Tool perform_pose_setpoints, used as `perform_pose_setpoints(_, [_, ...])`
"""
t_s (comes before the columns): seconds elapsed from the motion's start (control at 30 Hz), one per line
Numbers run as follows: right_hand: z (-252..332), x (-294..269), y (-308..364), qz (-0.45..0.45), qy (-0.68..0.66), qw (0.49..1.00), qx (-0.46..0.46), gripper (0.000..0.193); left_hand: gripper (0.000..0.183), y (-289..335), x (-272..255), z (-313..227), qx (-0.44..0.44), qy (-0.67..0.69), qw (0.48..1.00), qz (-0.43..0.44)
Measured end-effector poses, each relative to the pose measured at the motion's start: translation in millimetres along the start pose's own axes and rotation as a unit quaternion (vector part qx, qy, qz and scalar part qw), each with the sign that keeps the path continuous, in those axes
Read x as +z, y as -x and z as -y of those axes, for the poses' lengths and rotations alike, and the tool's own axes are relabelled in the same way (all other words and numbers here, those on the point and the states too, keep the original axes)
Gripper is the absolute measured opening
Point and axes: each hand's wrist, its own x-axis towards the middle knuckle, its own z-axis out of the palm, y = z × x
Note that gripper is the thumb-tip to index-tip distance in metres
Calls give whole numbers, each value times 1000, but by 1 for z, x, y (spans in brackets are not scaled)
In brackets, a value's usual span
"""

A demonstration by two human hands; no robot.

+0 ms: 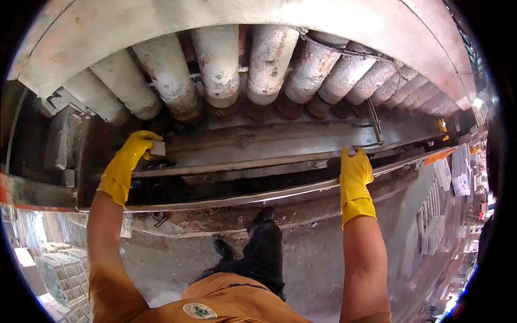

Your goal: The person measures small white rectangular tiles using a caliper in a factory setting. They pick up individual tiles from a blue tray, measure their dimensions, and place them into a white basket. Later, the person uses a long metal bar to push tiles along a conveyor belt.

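My left hand [127,161], in a yellow rubber glove, reaches over the left part of a long trough. Its fingers are closed on a small pale grey rectangular block [158,148]. My right hand [356,180], gloved the same way, lies over the trough's front metal edge [291,189] farther right. Its fingers are curled, and what they hold, if anything, is hidden. Just beyond its fingertips is a thin metal bracket [375,123] with a rod. Between the hands runs a greyish inner ledge [242,165], with a smooth pale surface [269,144] behind it.
A row of thick, whitish, crusted cylinders [216,67] hangs over the trough under a curved pale housing [247,12]. Stacked plastic crates [63,277] stand at the lower left. More pale slatted crates [432,234] sit on the concrete floor [323,258] at right.
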Motion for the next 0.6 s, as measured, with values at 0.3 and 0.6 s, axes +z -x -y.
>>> perform_pose_setpoints(0.3, [29, -6, -16, 17, 36, 999, 16, 64, 29, 73, -21, -3, 110, 124, 986, -34])
perform_pose_setpoints(0.6, [32, -7, -21, 38, 40, 998, 12, 63, 36, 76, -26, 54, 166, -4, 971, -173])
